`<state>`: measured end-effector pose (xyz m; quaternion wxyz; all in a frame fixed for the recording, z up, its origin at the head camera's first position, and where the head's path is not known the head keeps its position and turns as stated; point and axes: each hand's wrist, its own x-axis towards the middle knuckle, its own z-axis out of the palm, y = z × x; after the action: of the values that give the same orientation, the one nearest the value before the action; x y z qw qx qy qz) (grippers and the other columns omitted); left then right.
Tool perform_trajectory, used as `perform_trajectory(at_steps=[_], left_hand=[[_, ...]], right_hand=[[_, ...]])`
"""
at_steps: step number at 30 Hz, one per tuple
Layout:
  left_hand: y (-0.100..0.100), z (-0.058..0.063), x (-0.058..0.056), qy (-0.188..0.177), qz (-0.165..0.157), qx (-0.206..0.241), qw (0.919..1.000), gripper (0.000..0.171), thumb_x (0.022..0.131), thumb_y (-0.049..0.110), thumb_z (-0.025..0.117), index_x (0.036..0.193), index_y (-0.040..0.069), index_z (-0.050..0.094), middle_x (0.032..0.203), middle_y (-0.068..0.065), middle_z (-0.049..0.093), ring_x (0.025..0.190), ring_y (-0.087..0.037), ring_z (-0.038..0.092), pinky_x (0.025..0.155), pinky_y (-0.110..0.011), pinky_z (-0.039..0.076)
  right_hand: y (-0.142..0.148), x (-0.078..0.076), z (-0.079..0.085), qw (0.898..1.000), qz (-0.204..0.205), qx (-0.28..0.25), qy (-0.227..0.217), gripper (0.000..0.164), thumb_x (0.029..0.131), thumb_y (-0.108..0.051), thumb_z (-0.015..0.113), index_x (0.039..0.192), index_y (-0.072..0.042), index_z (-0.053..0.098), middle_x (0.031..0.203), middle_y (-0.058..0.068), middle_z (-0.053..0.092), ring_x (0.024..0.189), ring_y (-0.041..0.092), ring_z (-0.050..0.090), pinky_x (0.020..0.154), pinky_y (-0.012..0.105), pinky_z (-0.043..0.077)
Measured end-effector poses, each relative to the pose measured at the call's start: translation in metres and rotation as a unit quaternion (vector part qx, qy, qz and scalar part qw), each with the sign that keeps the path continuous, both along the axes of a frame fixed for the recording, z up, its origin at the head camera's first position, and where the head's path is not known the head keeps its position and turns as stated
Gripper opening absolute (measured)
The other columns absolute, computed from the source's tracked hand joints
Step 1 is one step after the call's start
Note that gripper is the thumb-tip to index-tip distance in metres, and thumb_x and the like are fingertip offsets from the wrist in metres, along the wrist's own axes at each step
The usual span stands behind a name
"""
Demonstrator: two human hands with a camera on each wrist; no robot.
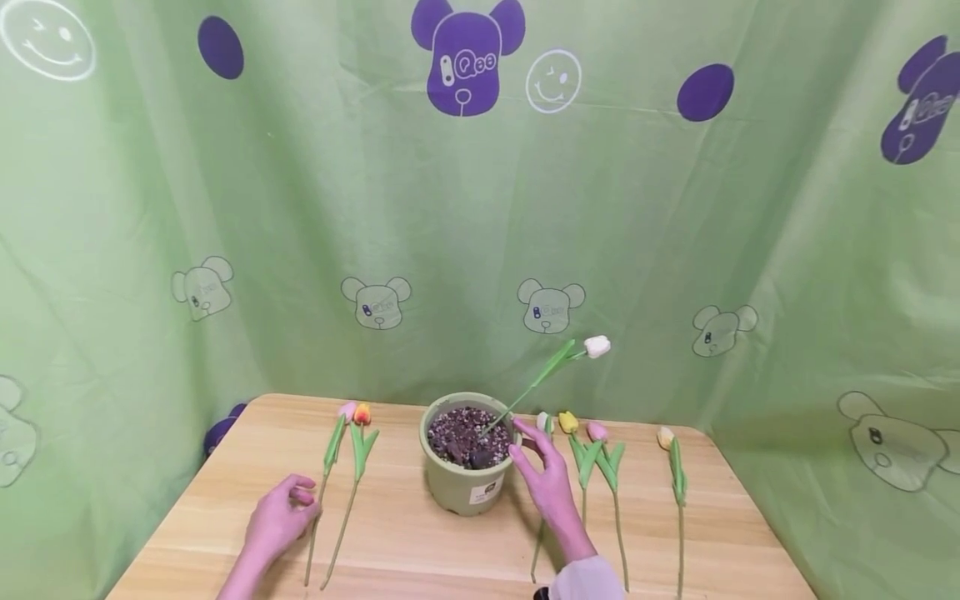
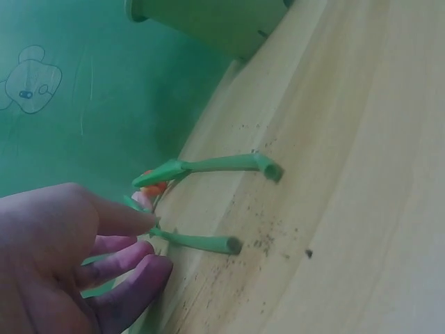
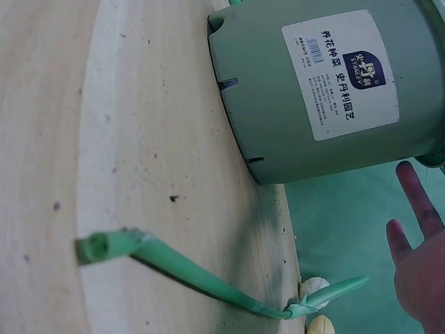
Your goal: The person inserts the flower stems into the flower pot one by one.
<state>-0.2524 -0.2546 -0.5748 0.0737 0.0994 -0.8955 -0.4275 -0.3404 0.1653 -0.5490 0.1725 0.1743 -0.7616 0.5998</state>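
Observation:
A light green flower pot (image 1: 450,485) filled with dark soil stands on the table. A white tulip (image 1: 597,347) leans up to the right out of its soil. My right hand (image 1: 551,487) is at the pot's right rim, thumb and fingers spread; in the right wrist view two straight fingertips (image 3: 405,170) come close to the rim. To the left lie a pink tulip (image 1: 332,446) and an orange-red tulip (image 1: 360,450). My left hand (image 1: 277,517) is beside the pink tulip's stem (image 2: 198,241); its thumb overlaps that stem in the left wrist view, the fingers loosely bent below.
Right of the pot lie another white tulip (image 1: 543,422), a yellow tulip (image 1: 567,422), a pink tulip (image 1: 597,431) and a pale tulip (image 1: 665,437). Soil crumbs (image 2: 264,243) dot the wooden table (image 1: 405,550). A green patterned curtain (image 1: 465,208) hangs behind and at both sides.

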Motion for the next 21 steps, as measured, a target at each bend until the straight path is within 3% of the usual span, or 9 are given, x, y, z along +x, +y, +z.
perform_trajectory(at_steps=[4,9,17,21], left_hand=[[0.002,0.0,-0.0019,-0.001,-0.003,-0.022,0.9998,0.042,0.082,0.008,0.08,0.121,0.001,0.066,0.099,-0.006,0.075,0.075,-0.019,0.068,0.07,-0.041,0.062],[0.0047,0.0006,-0.0034,0.008,-0.006,-0.064,0.9979,0.042,0.077,0.007,0.082,0.117,0.003,0.069,0.096,-0.002,0.075,0.09,-0.026,0.07,0.089,-0.059,0.057],[0.0059,0.0017,-0.0067,0.006,-0.002,-0.064,0.9979,0.042,0.073,0.003,0.077,0.114,0.001,0.07,0.091,-0.001,0.073,0.083,-0.021,0.067,0.079,-0.048,0.059],[0.0068,0.003,-0.0072,-0.002,-0.003,-0.065,0.9979,0.041,0.074,0.004,0.077,0.114,0.0,0.07,0.091,-0.002,0.074,0.083,-0.021,0.069,0.081,-0.051,0.06]], right_hand=[[-0.0004,0.001,0.0021,1.0,0.004,-0.002,-0.004,0.044,0.1,-0.017,0.069,0.144,-0.018,0.06,0.147,0.006,0.06,0.127,0.039,0.059,0.121,0.07,0.034],[-0.0003,0.0026,0.0037,1.0,0.007,-0.004,-0.003,0.044,0.101,-0.016,0.068,0.144,-0.016,0.059,0.148,0.009,0.059,0.128,0.04,0.059,0.121,0.07,0.034],[0.0002,0.0013,0.0036,1.0,0.001,0.001,-0.022,0.045,0.1,-0.022,0.07,0.144,-0.021,0.059,0.149,0.003,0.058,0.131,0.038,0.057,0.121,0.072,0.033],[0.001,0.0012,0.0022,1.0,0.0,0.004,-0.023,0.046,0.1,-0.022,0.07,0.145,-0.018,0.059,0.149,0.003,0.058,0.131,0.035,0.058,0.122,0.069,0.034]])
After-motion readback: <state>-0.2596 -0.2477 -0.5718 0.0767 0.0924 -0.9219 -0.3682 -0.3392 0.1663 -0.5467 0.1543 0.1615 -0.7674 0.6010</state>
